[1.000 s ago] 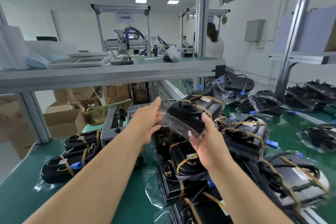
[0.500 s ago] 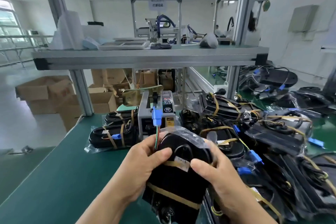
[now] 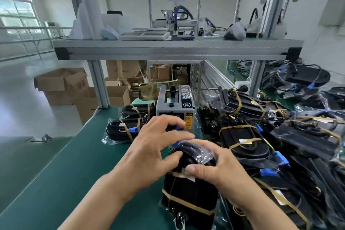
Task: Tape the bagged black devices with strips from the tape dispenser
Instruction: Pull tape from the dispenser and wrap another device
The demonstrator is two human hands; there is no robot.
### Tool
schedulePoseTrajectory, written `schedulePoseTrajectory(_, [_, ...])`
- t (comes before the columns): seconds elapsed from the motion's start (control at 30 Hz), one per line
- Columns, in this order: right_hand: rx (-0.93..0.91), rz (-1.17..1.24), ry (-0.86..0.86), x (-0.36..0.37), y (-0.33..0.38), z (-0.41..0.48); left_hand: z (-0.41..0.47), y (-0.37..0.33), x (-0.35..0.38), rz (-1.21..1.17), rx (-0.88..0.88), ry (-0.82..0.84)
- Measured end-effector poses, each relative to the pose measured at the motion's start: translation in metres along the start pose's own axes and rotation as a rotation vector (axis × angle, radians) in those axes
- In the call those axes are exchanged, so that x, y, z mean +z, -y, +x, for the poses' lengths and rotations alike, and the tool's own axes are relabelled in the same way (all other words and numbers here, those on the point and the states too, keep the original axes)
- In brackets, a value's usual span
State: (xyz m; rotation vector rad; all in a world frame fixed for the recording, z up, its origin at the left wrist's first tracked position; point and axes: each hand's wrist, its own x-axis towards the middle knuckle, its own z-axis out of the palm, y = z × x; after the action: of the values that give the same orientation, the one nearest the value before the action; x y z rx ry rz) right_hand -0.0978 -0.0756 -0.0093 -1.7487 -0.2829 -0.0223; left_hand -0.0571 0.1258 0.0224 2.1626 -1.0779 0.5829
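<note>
A bagged black device with tan tape bands stands on the green table in front of me. My right hand grips its top, thumb pressing the upper band. My left hand rests on the device's upper left, thumb against it, fingers spread and lifted towards the tape dispenser, a grey box just behind. The dispenser's outlet is hidden by my left fingers. I cannot tell whether a strip is between them.
A large heap of taped bagged devices fills the table's right side. Two more bagged devices lie left of the dispenser. An aluminium shelf spans overhead. Cardboard boxes stand on the floor beyond the table's left edge.
The device has come down from mid-air to the table in front of me. My left hand has loosened from it and its fingers now reach towards the dispenser.
</note>
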Motion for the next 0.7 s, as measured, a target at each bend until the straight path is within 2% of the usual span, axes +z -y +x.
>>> schedulePoseTrajectory(0.23, [-0.013,-0.069,0.012,-0.004,0.001,-0.001,0.013,-0.008,-0.002,0.256,0.228,-0.020])
schedulePoseTrajectory(0.4, [-0.021,-0.113,0.110,0.001,0.006,-0.004,0.027,-0.016,-0.004,0.097,0.105,-0.015])
schedulePoseTrajectory(0.5, [0.009,-0.152,0.148,0.002,0.006,-0.008,0.040,-0.017,-0.011,0.017,0.116,0.049])
schedulePoseTrajectory(0.63, [0.021,-0.130,0.021,-0.001,0.005,-0.010,0.055,-0.015,-0.012,-0.050,0.142,0.124])
schedulePoseTrajectory(0.7, [0.014,-0.093,-0.043,-0.002,0.001,-0.010,0.058,-0.009,-0.013,-0.174,0.051,0.015])
